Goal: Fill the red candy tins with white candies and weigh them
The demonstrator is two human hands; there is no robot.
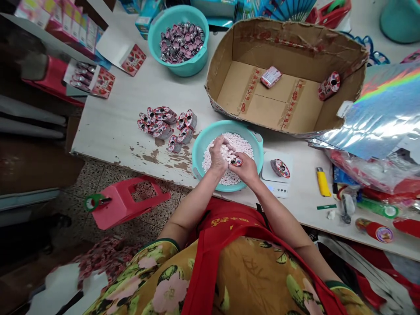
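Over a teal basin [203, 131] of small whitish-pink pellets [244, 144], my two hands meet. My left hand [218, 154] is curled around a heap of the pellets. My right hand [246, 169] grips a small oval printed container [236, 162], its dark opening facing up beside the heap. The lower part of that container is hidden by my fingers. Just right of the basin, a similar container [280, 168] rests on a white digital scale [275, 186]. A cluster of such containers [159, 120] stands on the table to the left, their openings showing.
Behind the basin is a large cardboard box [262, 96] holding two printed packs. Another teal basin [193, 65] contains pink and silver caps. A yellow cutter [323, 181] lies at right, near plastic bags. A pink stool [127, 203] stands on the floor at left.
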